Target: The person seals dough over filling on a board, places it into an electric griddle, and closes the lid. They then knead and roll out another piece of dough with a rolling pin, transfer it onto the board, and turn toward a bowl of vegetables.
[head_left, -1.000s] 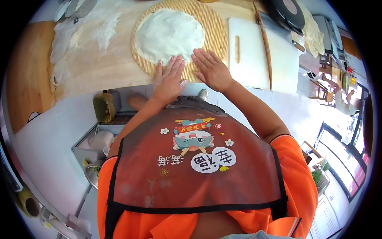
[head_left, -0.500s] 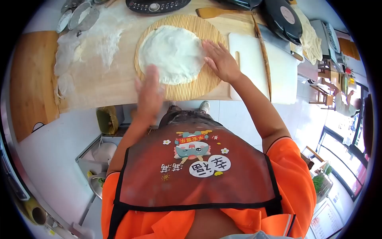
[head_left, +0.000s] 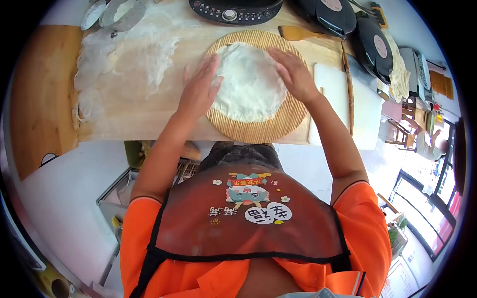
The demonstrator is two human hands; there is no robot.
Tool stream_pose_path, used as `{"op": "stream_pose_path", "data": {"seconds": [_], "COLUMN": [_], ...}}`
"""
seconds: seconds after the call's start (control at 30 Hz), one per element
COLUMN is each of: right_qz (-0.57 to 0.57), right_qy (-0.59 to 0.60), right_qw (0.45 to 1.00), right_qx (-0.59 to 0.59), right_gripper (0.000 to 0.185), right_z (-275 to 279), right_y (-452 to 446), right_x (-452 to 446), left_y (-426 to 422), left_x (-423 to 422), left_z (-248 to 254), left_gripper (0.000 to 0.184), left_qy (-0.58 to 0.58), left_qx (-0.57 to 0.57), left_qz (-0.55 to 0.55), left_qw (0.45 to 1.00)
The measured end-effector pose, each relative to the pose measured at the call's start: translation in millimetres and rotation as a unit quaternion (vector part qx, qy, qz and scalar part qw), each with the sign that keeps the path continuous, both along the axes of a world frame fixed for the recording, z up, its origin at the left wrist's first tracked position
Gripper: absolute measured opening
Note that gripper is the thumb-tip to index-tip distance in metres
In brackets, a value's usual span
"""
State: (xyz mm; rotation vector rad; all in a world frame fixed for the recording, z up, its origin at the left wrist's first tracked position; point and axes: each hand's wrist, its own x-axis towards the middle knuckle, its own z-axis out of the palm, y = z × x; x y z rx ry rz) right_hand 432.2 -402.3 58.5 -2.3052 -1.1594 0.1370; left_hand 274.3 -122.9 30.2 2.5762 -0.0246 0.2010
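Observation:
A flat, round sheet of pale dough (head_left: 248,84) lies on a round slatted bamboo mat (head_left: 258,130) on the wooden worktop. At the dough's left edge is my left hand (head_left: 198,89), fingers extended and slightly blurred, holding nothing. My right hand (head_left: 294,73) rests by the upper right edge of the dough, its fingers stretched out and nothing in them. Whether the fingertips touch the dough cannot be made out clearly.
Beyond the mat stands a black appliance with a knob (head_left: 236,14). A wooden spatula (head_left: 303,34), white cutting board (head_left: 330,99), thin wooden stick (head_left: 350,94) and black lidded pans (head_left: 371,52) are at the right. Bowls (head_left: 121,12) sit upper left; a person (head_left: 431,144) is far right.
Both hands have moved from the dough's near edge up to its left and right sides. The view has shifted, so more of the far worktop shows.

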Motion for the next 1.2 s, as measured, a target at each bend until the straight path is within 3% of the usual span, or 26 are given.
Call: {"op": "stream_pose_path", "data": {"seconds": [0.13, 0.4, 0.53, 0.6, 0.8, 0.83, 0.9, 1.0, 1.1, 1.2], "right_qz": [0.102, 0.202, 0.173, 0.143, 0.160, 0.133, 0.077, 0.060, 0.107, 0.111], "right_qy": [0.041, 0.001, 0.065, 0.102, 0.053, 0.090, 0.166, 0.140, -0.007, -0.048], "right_qw": [0.994, 0.979, 0.983, 0.984, 0.986, 0.987, 0.982, 0.985, 0.993, 0.990], "right_qx": [0.021, -0.026, 0.005, 0.032, 0.014, 0.028, 0.051, 0.082, -0.057, -0.071], "right_gripper": [0.053, 0.057, 0.057, 0.057, 0.057, 0.058, 0.059, 0.063, 0.065, 0.066], "right_z": [-12, -41, -44, -48, -54, -50, -39, -28, -44, -47], "right_y": [49, 70, 63, 56, 43, 40, 19, -18, -32, -31], "right_x": [23, 57, 60, 60, 58, 59, 61, 49, 26, 23], "left_y": [4, -12, -13, -14, -19, -16, -1, -4, -15, -15], "left_x": [40, 53, 63, 68, 77, 81, 85, 100, 104, 104], "left_z": [-17, -14, -6, -12, -20, -17, -7, -9, -23, -25], "left_gripper": [0.061, 0.061, 0.062, 0.063, 0.059, 0.059, 0.057, 0.054, 0.052, 0.053], "left_qy": [-0.003, 0.062, 0.008, 0.041, 0.069, 0.078, 0.114, 0.062, 0.006, 0.009], "left_qx": [-0.028, 0.040, 0.021, 0.055, 0.074, 0.086, 0.007, -0.022, 0.020, 0.068], "left_qz": [-0.041, 0.007, -0.011, -0.023, -0.017, -0.019, -0.012, -0.058, -0.101, -0.128], "left_qw": [0.999, 0.997, 1.000, 0.997, 0.995, 0.993, 0.993, 0.996, 0.995, 0.989]}}
